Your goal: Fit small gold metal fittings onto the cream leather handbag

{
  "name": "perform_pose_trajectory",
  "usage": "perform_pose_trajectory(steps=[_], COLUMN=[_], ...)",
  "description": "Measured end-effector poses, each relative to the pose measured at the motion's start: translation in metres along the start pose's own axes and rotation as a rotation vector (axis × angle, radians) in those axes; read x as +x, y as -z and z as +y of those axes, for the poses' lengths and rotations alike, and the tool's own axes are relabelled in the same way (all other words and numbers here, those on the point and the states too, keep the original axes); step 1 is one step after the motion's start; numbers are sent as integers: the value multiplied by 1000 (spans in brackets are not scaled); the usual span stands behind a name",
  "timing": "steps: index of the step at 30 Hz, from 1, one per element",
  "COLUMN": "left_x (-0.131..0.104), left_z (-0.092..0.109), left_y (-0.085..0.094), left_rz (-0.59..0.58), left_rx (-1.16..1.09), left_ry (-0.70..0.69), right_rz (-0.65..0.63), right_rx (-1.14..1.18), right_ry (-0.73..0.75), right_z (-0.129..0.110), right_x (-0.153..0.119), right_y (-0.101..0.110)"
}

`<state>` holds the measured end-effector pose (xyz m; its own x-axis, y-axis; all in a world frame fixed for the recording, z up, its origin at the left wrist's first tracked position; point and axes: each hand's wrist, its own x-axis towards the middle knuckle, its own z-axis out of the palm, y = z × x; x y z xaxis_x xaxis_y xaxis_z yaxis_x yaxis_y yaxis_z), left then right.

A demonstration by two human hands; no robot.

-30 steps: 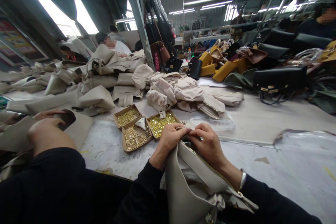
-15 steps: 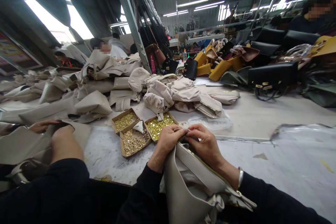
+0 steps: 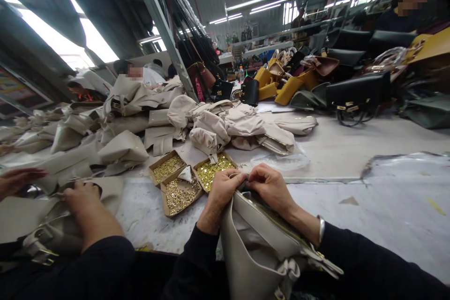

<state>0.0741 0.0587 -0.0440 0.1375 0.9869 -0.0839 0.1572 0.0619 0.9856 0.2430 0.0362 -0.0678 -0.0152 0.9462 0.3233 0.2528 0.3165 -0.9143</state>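
Head view: a beige handbag stands tilted in front of my body at the table's near edge, its side gaping and a gold-toothed zipper running down along its top edge. My left hand is closed on the bag's upper corner, thumb over the edge. My right hand meets it there, fingers curled nearly shut and pinching the same corner; the small part between my fingertips is too hidden to make out. A silver bracelet circles my right wrist.

Just beyond my left hand, three cardboard trays touch one another on the white-topped table — all filled with small gold fittings. A white scrap lies in the front tray. Behind the trays sits a heap of pale cloth pouches.

To my left, a co-worker's hand in a black sleeve rests on another beige bag. Farther back on the right are mustard-yellow bags and a black handbag — its handles hanging below it.
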Motion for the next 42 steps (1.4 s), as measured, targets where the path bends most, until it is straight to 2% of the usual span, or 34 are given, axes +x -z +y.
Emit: perform_pose_trajectory(steps=[5, 13, 15, 18, 26, 33, 42], left_x=[-1, 0, -2, -6, -6, -11, -15], left_z=[1, -1, 1, 4, 1, -2, 0], left_y=[0, 0, 1, 5, 15, 17, 7], left_rz=[-2, 17, -14, -77, -68, 27, 85], left_rx=[14, 41, 58, 74, 24, -5, 118], left_ry=[-11, -44, -52, -44, 56, 66, 44], right_rz=[-50, -49, -52, -62, -108, -192, -159], right_rx=[4, -69, -54, -13, 87, 181, 258], right_ry=[-108, 4, 18, 17, -17, -43, -54], right_z=[1, -5, -3, 2, 5, 14, 36], right_x=[11, 17, 18, 20, 25, 31, 19], right_y=[-3, 0, 1, 1, -8, -14, -7])
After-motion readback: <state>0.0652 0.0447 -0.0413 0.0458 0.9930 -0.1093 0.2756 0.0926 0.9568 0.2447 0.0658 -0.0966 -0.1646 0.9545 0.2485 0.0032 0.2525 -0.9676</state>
